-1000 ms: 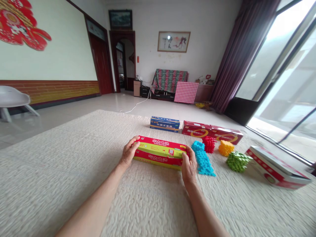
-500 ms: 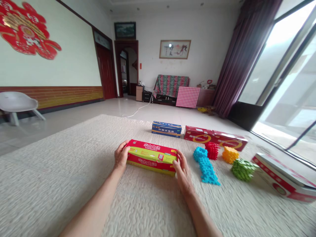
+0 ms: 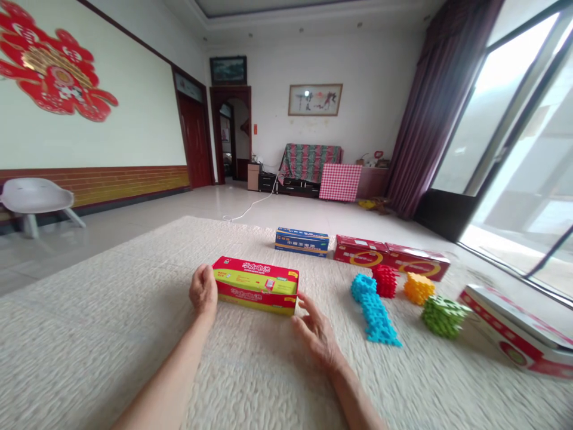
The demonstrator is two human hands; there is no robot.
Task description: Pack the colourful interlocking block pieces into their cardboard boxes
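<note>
A red and yellow-green battery box (image 3: 256, 284) with white lettering lies lengthwise on the cream textured cover. Curled fingers of my left hand (image 3: 204, 291) rest against its left end, with the fingertips partly hidden behind the corner. My right hand (image 3: 317, 329) is beside the right end, thumb and fingers apart; its fingertips are close to the corner, and I cannot tell whether they touch it. Behind the box stands a blue battery box (image 3: 301, 242). Right of my right hand lies a light-blue interlocking plastic piece (image 3: 378, 316).
Two dark red boxes (image 3: 391, 257) stand end to end at the back right. Nearer are red (image 3: 385, 280), yellow (image 3: 419, 288) and green (image 3: 444, 316) plastic block shapes. A white and red carton (image 3: 514, 334) lies far right. A white chair (image 3: 38, 197) stands at left.
The red and yellow-green box has moved left, with my left hand at its end. My right hand has loosened from the right end and its fingers have spread. The view has tilted slightly up.
</note>
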